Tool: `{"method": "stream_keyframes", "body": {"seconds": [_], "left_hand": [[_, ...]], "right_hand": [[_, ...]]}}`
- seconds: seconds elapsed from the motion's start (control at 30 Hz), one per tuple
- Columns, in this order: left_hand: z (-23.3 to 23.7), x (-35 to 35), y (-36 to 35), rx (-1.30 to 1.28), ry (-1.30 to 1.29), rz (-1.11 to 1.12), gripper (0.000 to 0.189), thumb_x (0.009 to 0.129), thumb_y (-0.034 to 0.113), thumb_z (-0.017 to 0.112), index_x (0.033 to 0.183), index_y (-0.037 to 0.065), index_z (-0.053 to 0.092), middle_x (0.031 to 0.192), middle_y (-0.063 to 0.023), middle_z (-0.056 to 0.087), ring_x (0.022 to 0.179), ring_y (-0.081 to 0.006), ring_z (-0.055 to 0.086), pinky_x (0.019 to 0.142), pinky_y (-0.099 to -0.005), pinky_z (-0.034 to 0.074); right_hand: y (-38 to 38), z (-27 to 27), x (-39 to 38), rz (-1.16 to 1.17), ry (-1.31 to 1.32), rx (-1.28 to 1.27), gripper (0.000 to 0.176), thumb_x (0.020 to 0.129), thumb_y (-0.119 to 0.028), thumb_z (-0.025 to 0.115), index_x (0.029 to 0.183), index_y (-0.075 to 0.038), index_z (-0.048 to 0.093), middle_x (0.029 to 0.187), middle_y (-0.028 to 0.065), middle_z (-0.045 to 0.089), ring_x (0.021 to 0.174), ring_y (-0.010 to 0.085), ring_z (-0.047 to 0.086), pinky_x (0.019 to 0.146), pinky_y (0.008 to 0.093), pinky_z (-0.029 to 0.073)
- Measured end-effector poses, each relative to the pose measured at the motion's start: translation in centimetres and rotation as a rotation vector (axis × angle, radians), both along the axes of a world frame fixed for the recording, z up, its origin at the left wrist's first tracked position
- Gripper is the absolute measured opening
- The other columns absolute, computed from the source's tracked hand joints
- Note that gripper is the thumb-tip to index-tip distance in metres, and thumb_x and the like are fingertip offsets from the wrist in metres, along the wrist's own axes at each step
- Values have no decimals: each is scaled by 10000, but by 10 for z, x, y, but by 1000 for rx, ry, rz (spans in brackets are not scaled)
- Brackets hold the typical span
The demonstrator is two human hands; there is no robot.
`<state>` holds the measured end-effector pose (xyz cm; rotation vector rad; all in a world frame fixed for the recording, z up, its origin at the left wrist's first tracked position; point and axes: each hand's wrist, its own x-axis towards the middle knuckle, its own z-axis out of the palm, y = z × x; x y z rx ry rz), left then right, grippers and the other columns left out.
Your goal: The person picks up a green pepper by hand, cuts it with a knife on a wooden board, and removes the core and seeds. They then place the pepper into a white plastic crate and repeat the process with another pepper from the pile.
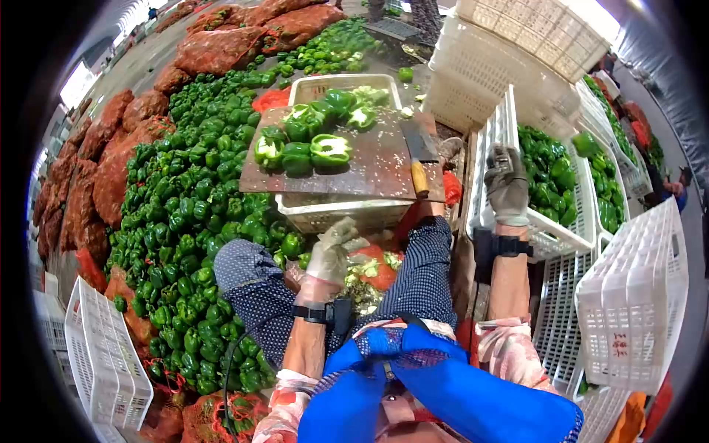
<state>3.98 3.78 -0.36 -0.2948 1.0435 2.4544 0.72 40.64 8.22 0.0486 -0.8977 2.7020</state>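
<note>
My left hand (332, 255), in a pale soiled glove, is above my lap near a white crate; its fingers are apart and hold nothing. My right hand (507, 184), in a dark-stained glove, is closed over the near-left rim of a white crate (561, 236) with green peppers (550, 173) in it. A brown board (354, 181) lies across another white crate (336, 215). On it are whole and cut peppers (330, 150), scattered seeds and a knife (419, 159), its yellow handle towards me.
A large heap of green peppers (199, 214) lies on the left, with red mesh sacks (133, 170) beyond. White crates are stacked at the back (502, 66) and right (631, 303); one (107, 358) is at lower left. Pepper scraps (369, 284) lie between my legs.
</note>
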Motion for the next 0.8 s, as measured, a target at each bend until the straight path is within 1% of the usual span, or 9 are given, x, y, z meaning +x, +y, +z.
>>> {"method": "stream_keyframes", "body": {"seconds": [0.07, 0.17, 0.23, 0.27, 0.3, 0.33, 0.37, 0.53, 0.8], "left_hand": [[-11, -4, -1, 49, -17, -13, 379, 956, 304, 586, 1220, 33, 561, 1034, -91, 610, 913, -290, 661, 632, -446, 597], [-20, -9, -13, 46, -35, 10, 424, 952, 311, 592, 1258, 26, 525, 1032, -84, 617, 916, -309, 662, 633, -447, 598], [-10, -9, -21, -29, -13, 42, 460, 945, 334, 600, 1276, 28, 507, 1046, -76, 606, 922, -293, 659, 657, -430, 594], [-23, -14, -27, -33, -51, 35, 479, 941, 340, 604, 1289, 27, 500, 1045, -76, 596, 921, -296, 658, 655, -429, 593], [-36, -21, -33, -37, -81, 22, 499, 937, 345, 608, 1302, 26, 492, 1045, -76, 587, 921, -299, 657, 654, -429, 592], [-30, -21, -35, -35, -52, 46, 490, 935, 341, 609, 1294, 27, 495, 1034, -74, 583, 905, -297, 659, 651, -423, 594], [-25, -18, -38, -32, -30, 70, 482, 932, 336, 610, 1285, 27, 498, 1023, -72, 580, 889, -296, 660, 648, -417, 596], [-44, -25, -41, -9, -111, 67, 441, 941, 330, 598, 1249, 27, 511, 1038, -85, 587, 866, -288, 657, 655, -434, 604], [-41, -39, -38, 18, 37, 102, 499, 957, 288, 572, 1375, 65, 415, 1114, -78, 542, 924, -255, 620, 700, -402, 582]], "right_hand": [[-61, -2, -23, 12, -119, 647, 295, 950, -219, 620, 1223, -121, 570, 1105, 23, 644, 885, 165, 649, 633, 254, 507], [-149, 13, -63, 212, -334, 1001, 355, 913, -234, 669, 1228, -94, 583, 1141, 64, 648, 873, 166, 662, 676, 291, 527], [-178, -16, -112, 170, -18, 1591, 450, 920, -314, 636, 1327, -142, 551, 1221, 143, 642, 927, 239, 679, 790, 355, 575], [-203, -16, -126, 100, 25, 1759, 427, 917, -281, 625, 1315, -137, 562, 1179, 146, 656, 899, 252, 684, 790, 367, 569], [-228, 15, -134, 320, -267, 1959, 377, 907, -246, 611, 1266, -136, 592, 1101, 149, 667, 915, 251, 683, 782, 393, 565], [-233, -27, -160, 85, 11, 2125, 349, 904, -188, 574, 1248, -136, 594, 1064, 149, 654, 938, 257, 682, 779, 438, 559], [-243, -41, -178, 127, -36, 2362, 329, 893, -172, 560, 1213, -125, 619, 1122, 145, 631, 963, 296, 675, 813, 475, 548], [-244, -44, -191, 245, -59, 2409, 270, 865, -154, 586, 1107, -82, 680, 1213, 190, 607, 1021, 360, 664, 832, 459, 550], [-228, -55, -95, 215, 15, 2387, 268, 859, -269, 615, 1054, -97, 680, 1023, 196, 634, 860, 360, 676, 740, 462, 552]]}}
